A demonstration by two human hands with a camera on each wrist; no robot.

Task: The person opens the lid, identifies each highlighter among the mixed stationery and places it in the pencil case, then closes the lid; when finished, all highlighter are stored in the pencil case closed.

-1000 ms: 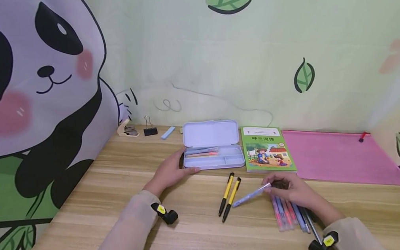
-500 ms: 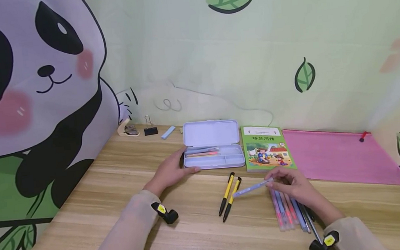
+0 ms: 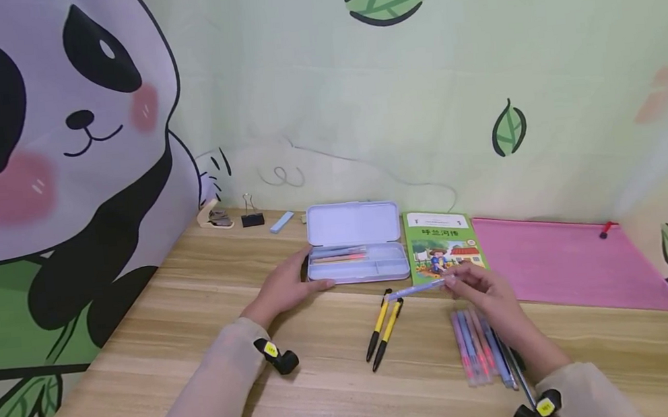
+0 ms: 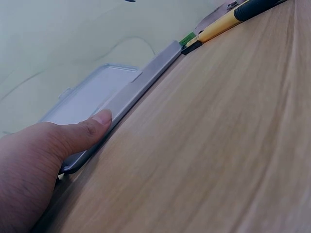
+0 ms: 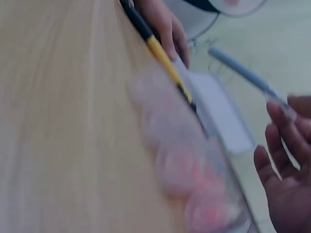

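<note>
Head view: blue pen (image 3: 417,289) is pinched at its right end by the right hand (image 3: 484,291), held roughly level and clear of the tabletop, just short of the front edge of the open pencil case (image 3: 358,263). Its free tip points left, above the caps of the two yellow-and-black pens (image 3: 385,326). Right wrist view, blurred: same pen (image 5: 243,73) runs up and away from the fingertips (image 5: 278,127); grip itself not sharp there.

Left hand (image 3: 284,286) rests against the left end of the case, thumb along its front wall (left wrist view, thumb (image 4: 85,131) touching the rim); fingers lie loosely, not wrapped round it. Case sits toward the back edge of the tabletop, lid up, a few pens already in the rear compartment.

Judgement: step in hand is carrying one pen to the case. Next move calls for lifting the pen over the front wall and laying it lengthwise alongside those inside; case needs to be held steady.

Row of coloured pens (image 3: 480,353) lies near the front edge under the right forearm. Green book (image 3: 445,242) just right of the case; pink pouch (image 3: 565,261) beyond it.
</note>
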